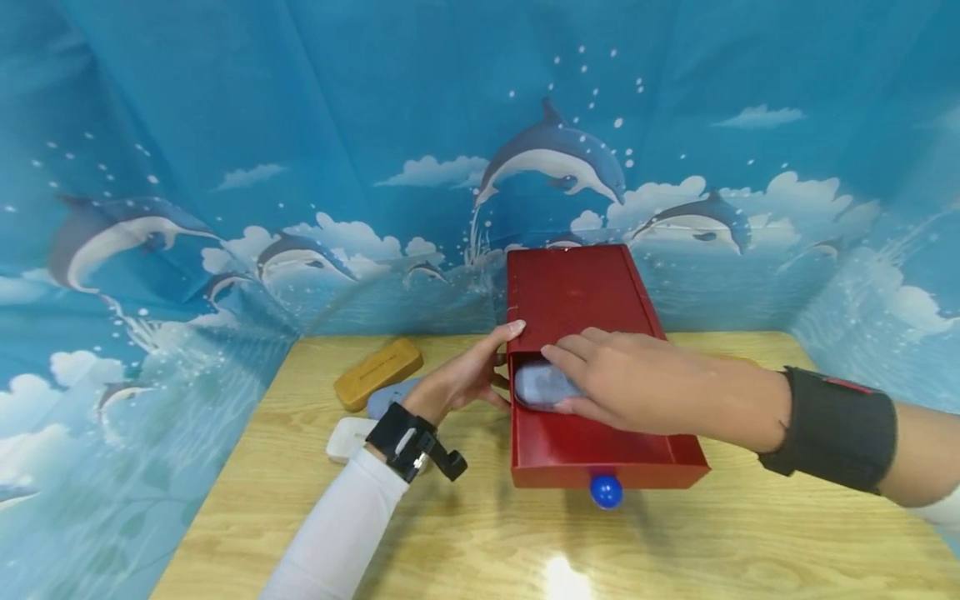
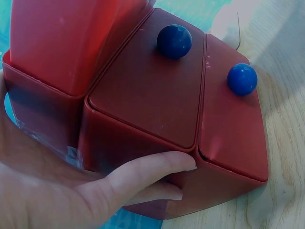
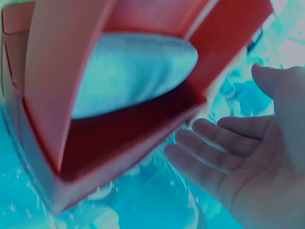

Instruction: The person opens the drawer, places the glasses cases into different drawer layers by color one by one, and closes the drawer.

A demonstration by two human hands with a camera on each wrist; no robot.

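Presently, the right hand (image 1: pixel 603 379) is above the pulled-out drawer, with its fingers loosely extended and slightly spread; the right wrist view shows a gap between them and the contents, so I judge that it has hold of nothing. Near these fingers, inside the drawer and close to its back, lies a pale blue-grey, rounded oblong case (image 1: pixel 535 385). The left hand (image 1: pixel 474 375) lies along the side of the glossy red three-drawer cabinet (image 1: pixel 573 292), its thumb at the upper edge, its fingers rather straight against the wall; it does not grip anything, but probably it steadies the body. The red top drawer (image 1: pixel 585 446), which has a round blue knob (image 1: pixel 607 492), stands well out towards the person. Below it, the two lower red drawers (image 2: pixel 147 95) are closed. As far as I can judge, the opening is done and the case is inside; what is left is to push this drawer back, which is not yet done. Whether the case is being placed or taken, I cannot tell. Farther out, to the left of the cabinet, a yellow-brown oblong case (image 1: pixel 378 373), a blue-grey case (image 1: pixel 386 398) and a white rounded case (image 1: pixel 348 438) lie on the pale wood-grain table (image 1: pixel 480 550).
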